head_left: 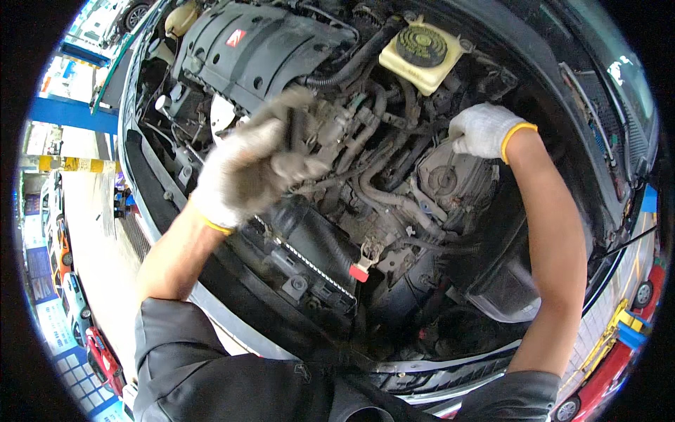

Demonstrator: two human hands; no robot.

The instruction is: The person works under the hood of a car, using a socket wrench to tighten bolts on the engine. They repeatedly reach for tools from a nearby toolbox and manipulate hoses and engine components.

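Observation:
Both hands wear whitish work gloves with yellow cuffs, over the open engine bay of a car. My left hand [242, 172] is smeared by motion above the left middle of the bay, near the hoses and metal parts beside the dark engine cover [260, 49]. Its thumb and fingers look parted, with something dark between them that I cannot make out. Further right, my right hand [485, 132] is closed, its fingers curled in beside the round strut mount [441, 181]. Whatever its fingers may hold is hidden.
A yellowish fluid tank [422, 56] with a black cap stands at the back. Black hoses [383, 193] run across the middle. Near the front are a metal clamp with a red tab [360, 273] and the radiator's top edge [313, 264]. The windscreen edge [622, 91] borders the right.

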